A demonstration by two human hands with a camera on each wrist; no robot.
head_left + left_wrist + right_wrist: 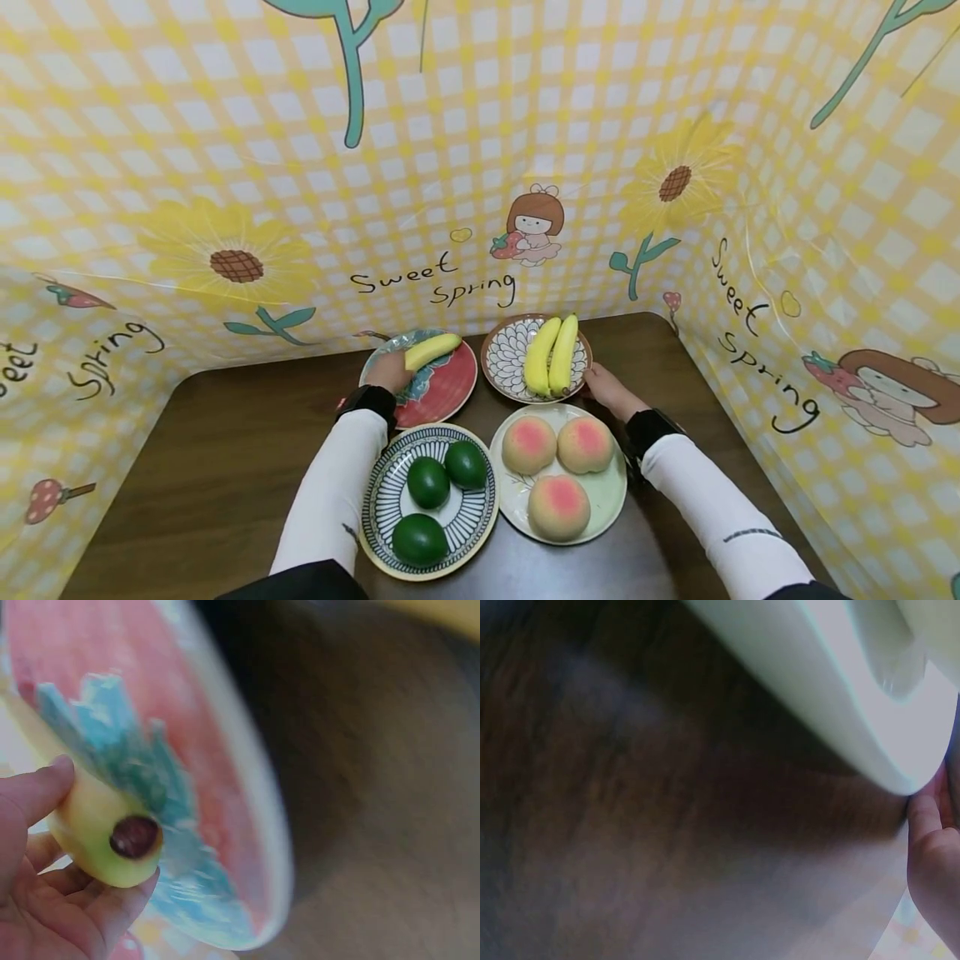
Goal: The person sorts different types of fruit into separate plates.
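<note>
My left hand [390, 372] grips a yellow banana [432, 351] by one end, thumb on one side and fingers on the other. The banana lies over a red and blue plate [450, 385]; its dark tip [136, 837] faces the left wrist camera. On the right, my right hand [609, 390] holds the rim of a brown-rimmed plate [505, 364] with a petal pattern. Two bananas [551, 357] lie side by side on that plate. In the right wrist view, the hand [934, 855] is partly cut off at the edge, and its fingertips are mostly hidden.
Nearer the body, a striped plate [381, 500] carries three dark green oval fruits [428, 482]. Beside it, a pale green plate [600, 508] holds three pink-topped peaches [558, 507]. The brown table [225, 467] meets yellow checked cloth walls [420, 183] at the back and sides.
</note>
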